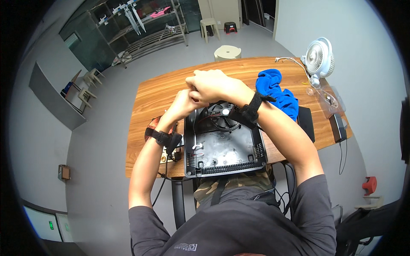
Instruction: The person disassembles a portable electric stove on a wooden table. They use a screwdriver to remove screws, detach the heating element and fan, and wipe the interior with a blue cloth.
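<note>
An opened black plastic housing (220, 149) lies at the table's near edge, its inside facing up. Toward its far side sits a black cooling fan (225, 112) with a pale hub, and a short white wire ends in a connector (197, 146) on the left. Above the far left corner my left hand (186, 103) is closed. My right hand (213, 85) is also closed, touching the left from above and to the right. Whatever the fingers grip is hidden. Under my left forearm are a reddish round coil (153, 127) and part of a circuit board (163, 157).
A crumpled blue cloth (277, 91) lies right of my hands, with a flat black object (306, 123) beside it. Along the table's right side are a white desk fan (317, 59), cables and a black box (338, 128) with a wire. A stool (227, 52) stands beyond the far edge.
</note>
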A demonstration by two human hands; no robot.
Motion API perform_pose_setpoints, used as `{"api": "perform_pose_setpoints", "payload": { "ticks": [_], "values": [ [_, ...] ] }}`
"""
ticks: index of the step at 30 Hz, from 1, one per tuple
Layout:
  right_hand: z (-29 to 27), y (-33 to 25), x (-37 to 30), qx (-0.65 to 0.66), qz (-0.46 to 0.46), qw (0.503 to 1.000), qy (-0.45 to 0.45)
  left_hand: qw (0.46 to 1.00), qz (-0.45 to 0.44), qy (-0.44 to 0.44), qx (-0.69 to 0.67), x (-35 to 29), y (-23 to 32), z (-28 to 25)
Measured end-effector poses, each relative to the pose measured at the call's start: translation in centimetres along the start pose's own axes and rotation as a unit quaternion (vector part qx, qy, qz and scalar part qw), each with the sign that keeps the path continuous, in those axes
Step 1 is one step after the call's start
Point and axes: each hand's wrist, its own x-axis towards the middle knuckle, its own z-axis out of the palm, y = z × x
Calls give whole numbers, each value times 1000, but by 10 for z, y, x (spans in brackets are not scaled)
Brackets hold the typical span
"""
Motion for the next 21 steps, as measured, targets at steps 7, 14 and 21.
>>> {"api": "perform_pose_setpoints", "payload": {
  "ticks": [7, 14, 21],
  "values": [
    [-2, -3, 1, -90, 105, 990, 28, 997, -4, 32, 73, 12, 8, 16],
    [-10, 14, -2, 40, -29, 997, -51, 999, -3, -45, 14, 9, 1, -6],
    [-12, -3, 0, -77, 75, 994, 12, 998, 20, 12, 53, 10, 9, 7]
  ]
}}
